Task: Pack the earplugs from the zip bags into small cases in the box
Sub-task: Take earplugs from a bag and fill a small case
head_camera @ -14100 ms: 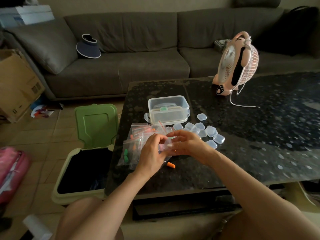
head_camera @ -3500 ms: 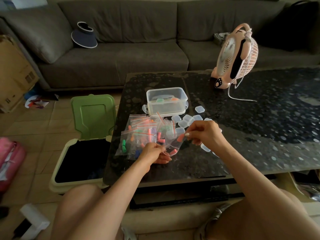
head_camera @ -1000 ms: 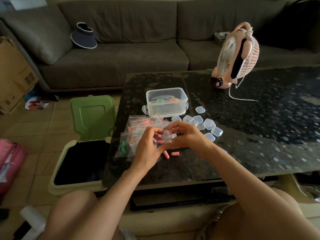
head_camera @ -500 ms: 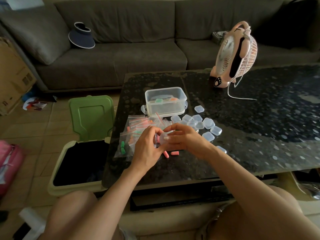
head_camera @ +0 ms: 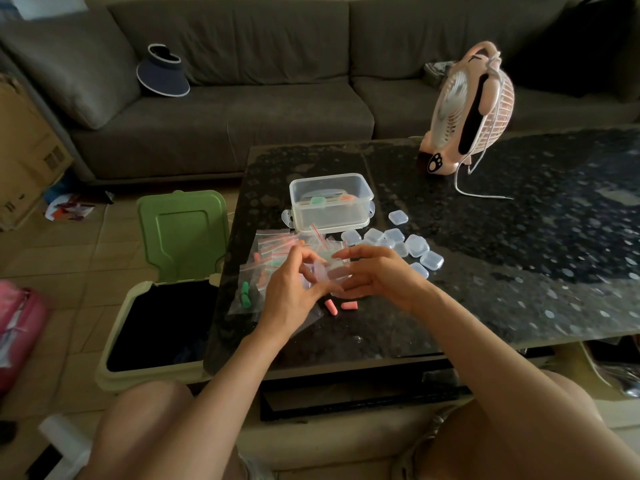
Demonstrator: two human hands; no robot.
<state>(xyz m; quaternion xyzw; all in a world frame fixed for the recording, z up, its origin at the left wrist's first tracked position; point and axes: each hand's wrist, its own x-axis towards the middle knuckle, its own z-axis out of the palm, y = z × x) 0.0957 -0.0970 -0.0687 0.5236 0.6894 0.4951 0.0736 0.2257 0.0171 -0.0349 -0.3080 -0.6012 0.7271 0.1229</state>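
My left hand (head_camera: pixel 289 292) and my right hand (head_camera: pixel 375 275) meet over the table's near left part, both gripping one small clear case (head_camera: pixel 329 273); I cannot tell whether its lid is up. Two pink earplugs (head_camera: pixel 341 306) lie loose on the table just below my hands. A heap of zip bags (head_camera: pixel 270 265) with orange, pink and green earplugs spreads to the left under my left hand. Several empty small clear cases (head_camera: pixel 405 245) lie to the right. The clear box (head_camera: pixel 330 202) stands behind, with cases inside.
A pink desk fan (head_camera: pixel 467 112) with a white cord stands at the table's back. An open bin (head_camera: pixel 156 320) with a raised green lid (head_camera: pixel 181 233) sits on the floor at the table's left edge. A grey sofa (head_camera: pixel 242 116) runs behind; a cardboard carton (head_camera: pixel 24 150) stands far left.
In 3.5 seconds the zip bag left my hands and two pink earplugs came to lie on the table. Both hands now hold a small clear case, turning it slightly.
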